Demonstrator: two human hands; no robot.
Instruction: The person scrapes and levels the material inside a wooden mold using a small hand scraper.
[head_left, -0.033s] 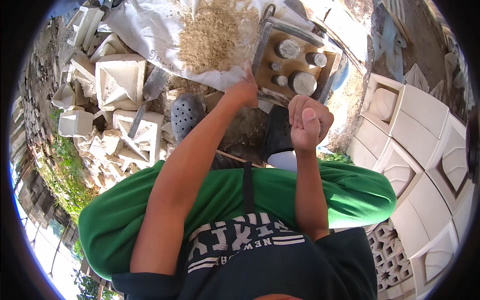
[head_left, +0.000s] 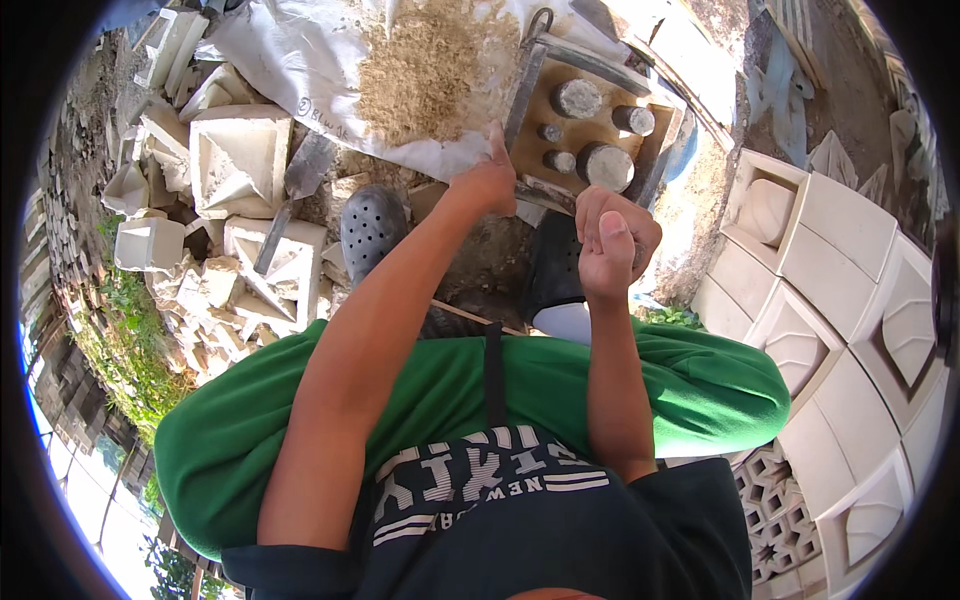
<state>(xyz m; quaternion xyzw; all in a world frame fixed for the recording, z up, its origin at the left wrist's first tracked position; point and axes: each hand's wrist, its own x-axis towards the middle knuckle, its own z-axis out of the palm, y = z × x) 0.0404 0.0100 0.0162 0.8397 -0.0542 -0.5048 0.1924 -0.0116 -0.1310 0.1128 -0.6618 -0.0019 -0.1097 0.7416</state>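
Observation:
A square mould (head_left: 582, 58) with a dark frame lies in front of me, its tan floor bearing several round grey pegs (head_left: 606, 167) of different sizes. At its near left corner is my left hand (head_left: 485, 187), index finger stretched along the frame's side and the other fingers curled at the corner. My right hand (head_left: 617, 240) is closed by the near right edge, thumb on top; whatever its fingers hold is hidden. Left of the mould, a heap of sandy powder (head_left: 420, 80) rests on a white sheet (head_left: 280, 60).
A trowel (head_left: 308, 168) leans among broken pale cast blocks (head_left: 240, 160) on the left. Stacked pale blocks (head_left: 838, 222) stand at the right, with pierced lattice blocks (head_left: 780, 520) nearer me. My dark clogs (head_left: 372, 235) are just below the hands.

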